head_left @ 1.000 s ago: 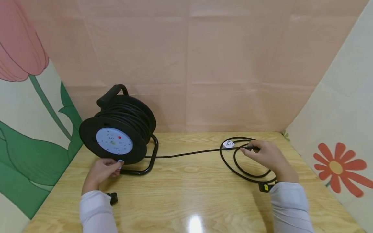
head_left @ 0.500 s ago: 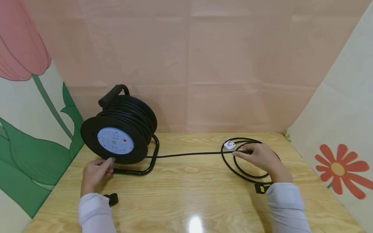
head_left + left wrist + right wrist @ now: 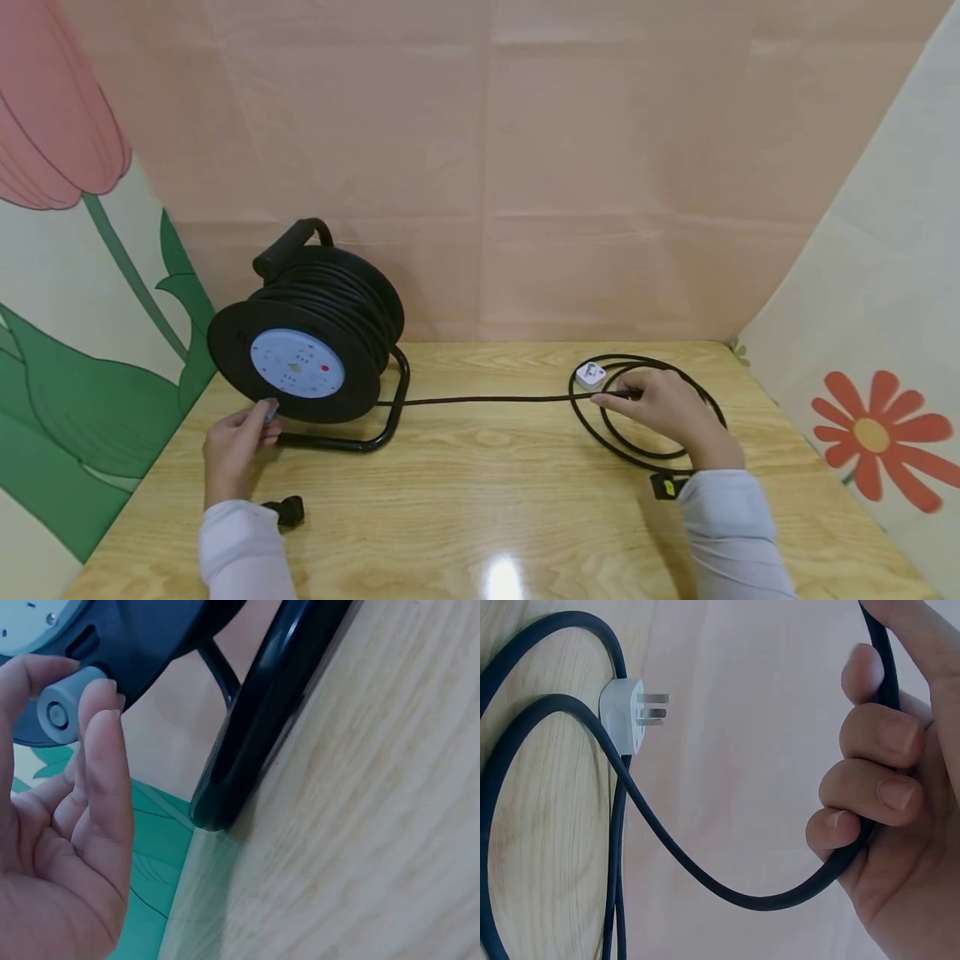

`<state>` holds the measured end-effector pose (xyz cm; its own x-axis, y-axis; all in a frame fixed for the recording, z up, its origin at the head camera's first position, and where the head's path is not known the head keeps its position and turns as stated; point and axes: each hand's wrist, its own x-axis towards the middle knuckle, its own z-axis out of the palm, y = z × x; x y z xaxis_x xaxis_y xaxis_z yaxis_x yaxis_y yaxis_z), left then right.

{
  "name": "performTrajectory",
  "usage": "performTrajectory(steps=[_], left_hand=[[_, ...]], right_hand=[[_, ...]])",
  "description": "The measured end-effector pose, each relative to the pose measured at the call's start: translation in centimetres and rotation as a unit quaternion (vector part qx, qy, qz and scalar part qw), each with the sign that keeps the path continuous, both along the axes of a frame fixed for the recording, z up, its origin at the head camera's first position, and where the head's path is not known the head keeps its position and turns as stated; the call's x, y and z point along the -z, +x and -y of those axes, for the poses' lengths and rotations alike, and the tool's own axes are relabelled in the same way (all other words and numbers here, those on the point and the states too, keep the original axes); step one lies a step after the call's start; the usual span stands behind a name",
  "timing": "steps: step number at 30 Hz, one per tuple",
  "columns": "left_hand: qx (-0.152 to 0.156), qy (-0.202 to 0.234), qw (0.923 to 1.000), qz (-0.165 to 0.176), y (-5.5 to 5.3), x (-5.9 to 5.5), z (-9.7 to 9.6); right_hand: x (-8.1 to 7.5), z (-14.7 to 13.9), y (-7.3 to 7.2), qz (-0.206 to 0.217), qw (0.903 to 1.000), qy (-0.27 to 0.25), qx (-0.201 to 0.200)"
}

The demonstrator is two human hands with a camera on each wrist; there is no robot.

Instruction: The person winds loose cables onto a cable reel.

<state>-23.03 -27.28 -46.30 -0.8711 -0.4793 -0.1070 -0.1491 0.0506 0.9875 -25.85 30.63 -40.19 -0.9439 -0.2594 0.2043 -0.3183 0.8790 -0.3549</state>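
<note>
A black cable reel with a pale socket face stands at the left on its tubular frame. My left hand pinches the grey crank knob at the lower rim of the reel, between thumb and fingers. My right hand holds the black cable, its fingers curled round it in the right wrist view. From the reel the cable runs nearly straight across to that hand. Beyond the hand, loose loops lie on the table, with a white three-pin plug beside them.
The wooden table ends at a pink backdrop. Printed panels with a tulip and a red flower stand at the sides. The reel's black frame reaches onto the table right of my left hand.
My left hand has moved left with the knob along the reel's lower rim, and the socket face has turned. My right hand has shifted left and slightly nearer, still holding the cable.
</note>
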Motion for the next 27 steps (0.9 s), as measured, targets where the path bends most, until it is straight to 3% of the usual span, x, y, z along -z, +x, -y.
performTrajectory(steps=[7,14,18,23,27], left_hand=[[-0.048,0.067,0.9959,-0.038,0.0,-0.4,0.0],[-0.081,0.144,0.9842,-0.064,0.1,-0.8,0.0],[-0.099,0.194,0.9722,-0.085,0.1,-1.5,0.0],[-0.129,0.269,0.9453,-0.132,-0.1,-2.5,-0.1],[-0.141,0.293,0.9323,-0.158,0.0,-3.1,-0.3]], right_hand=[[0.1,0.4,-0.1,-0.019,0.9997,0.012,-0.002],[0.4,0.7,-0.3,-0.037,0.9976,-0.004,-0.059],[0.4,0.7,-0.2,-0.046,0.9971,-0.007,-0.061],[0.2,1.1,-0.1,-0.035,0.9986,-0.009,-0.037],[0.3,1.6,-0.1,-0.020,0.9983,-0.014,-0.053]])
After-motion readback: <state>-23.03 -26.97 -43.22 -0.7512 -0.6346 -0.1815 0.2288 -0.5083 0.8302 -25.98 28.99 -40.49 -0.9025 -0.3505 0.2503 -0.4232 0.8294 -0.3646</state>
